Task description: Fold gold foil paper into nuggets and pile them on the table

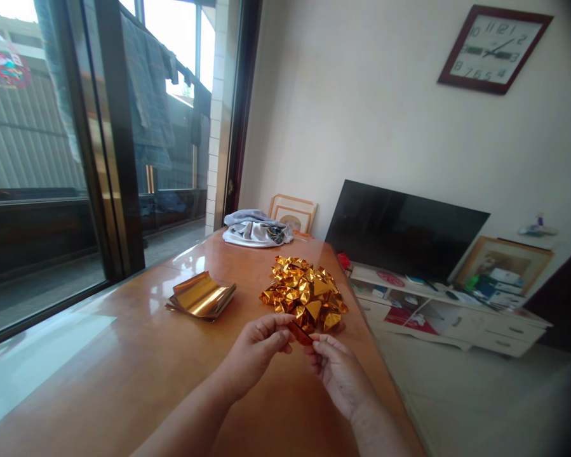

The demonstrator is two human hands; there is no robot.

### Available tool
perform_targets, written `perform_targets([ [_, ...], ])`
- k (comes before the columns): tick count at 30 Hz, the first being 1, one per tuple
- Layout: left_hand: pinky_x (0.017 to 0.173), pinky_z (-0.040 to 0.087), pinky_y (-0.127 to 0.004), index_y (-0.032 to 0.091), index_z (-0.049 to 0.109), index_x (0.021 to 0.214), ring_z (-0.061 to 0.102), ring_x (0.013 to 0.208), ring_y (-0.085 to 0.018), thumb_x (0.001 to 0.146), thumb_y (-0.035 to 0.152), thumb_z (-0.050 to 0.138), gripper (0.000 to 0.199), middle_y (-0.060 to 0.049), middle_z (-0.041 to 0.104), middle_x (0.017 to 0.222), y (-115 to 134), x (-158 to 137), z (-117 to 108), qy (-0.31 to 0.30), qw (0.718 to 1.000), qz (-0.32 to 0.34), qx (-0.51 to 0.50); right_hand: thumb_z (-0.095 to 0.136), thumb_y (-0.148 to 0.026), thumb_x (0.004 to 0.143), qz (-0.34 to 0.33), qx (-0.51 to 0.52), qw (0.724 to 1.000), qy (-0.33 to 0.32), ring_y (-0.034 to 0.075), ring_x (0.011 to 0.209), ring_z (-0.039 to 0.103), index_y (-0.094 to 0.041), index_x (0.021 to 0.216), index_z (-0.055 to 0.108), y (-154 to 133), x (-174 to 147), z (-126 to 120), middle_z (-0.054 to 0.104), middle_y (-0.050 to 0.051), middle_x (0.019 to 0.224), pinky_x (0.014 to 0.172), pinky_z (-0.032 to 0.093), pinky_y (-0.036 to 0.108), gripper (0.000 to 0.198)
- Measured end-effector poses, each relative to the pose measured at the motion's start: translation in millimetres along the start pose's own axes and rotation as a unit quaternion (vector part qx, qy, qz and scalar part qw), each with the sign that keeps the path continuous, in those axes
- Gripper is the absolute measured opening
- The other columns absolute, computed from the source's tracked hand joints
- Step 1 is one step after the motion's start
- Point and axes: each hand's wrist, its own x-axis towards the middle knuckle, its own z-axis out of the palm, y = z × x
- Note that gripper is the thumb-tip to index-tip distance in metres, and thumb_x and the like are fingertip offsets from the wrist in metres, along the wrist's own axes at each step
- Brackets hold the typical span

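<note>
Between my two hands is a small folded piece of gold foil paper (301, 332), held above the table just in front of a pile. My left hand (261, 346) pinches its left end. At the other end, the fingers of my right hand (336, 368) are closed on it. Right behind lies a heap of folded gold foil pieces (309, 289), shiny and pointed, several of them overlapping. A stack of flat gold foil sheets (202, 295) rests to the left, its top sheet curling up at the edges.
The glossy brown wooden table (137, 381) bears everything. At its far end are a bundle of grey cloth (254, 228) and a framed picture (292, 212). Beyond the table's right edge stand a black television (404, 231) and a white cabinet (456, 320). Glass sliding doors (114, 158) line the left.
</note>
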Motion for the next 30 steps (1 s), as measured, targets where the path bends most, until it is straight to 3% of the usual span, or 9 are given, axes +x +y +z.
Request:
perform_targets([
  [14, 0.076, 0.051, -0.032, 0.016, 0.074, 0.110, 0.062, 0.078, -0.018, 0.078, 0.038, 0.076, 0.038, -0.007, 0.072, 0.089, 2.3, -0.9, 1.8, 0.006, 1.000, 0.001, 0.011, 0.085, -0.032, 0.064, -0.001, -0.010, 1.000, -0.001, 0.015, 0.063, 0.059, -0.017, 0.089, 0.072, -0.8, 0.6, 0.8, 0.071, 0.005, 0.076, 0.056, 0.041, 0.025, 0.032],
  [30, 0.076, 0.050, -0.031, 0.017, 0.074, 0.107, 0.062, 0.082, -0.018, 0.080, 0.034, 0.074, 0.032, -0.006, 0.072, 0.090, 0.5, -0.1, 1.1, 0.009, 1.000, 0.004, 0.016, 0.082, -0.030, 0.070, 0.004, -0.008, 1.000, -0.008, 0.013, 0.067, 0.057, -0.018, 0.091, 0.073, 1.8, 1.5, -1.9, 0.071, 0.004, 0.079, 0.060, 0.039, 0.023, 0.027],
])
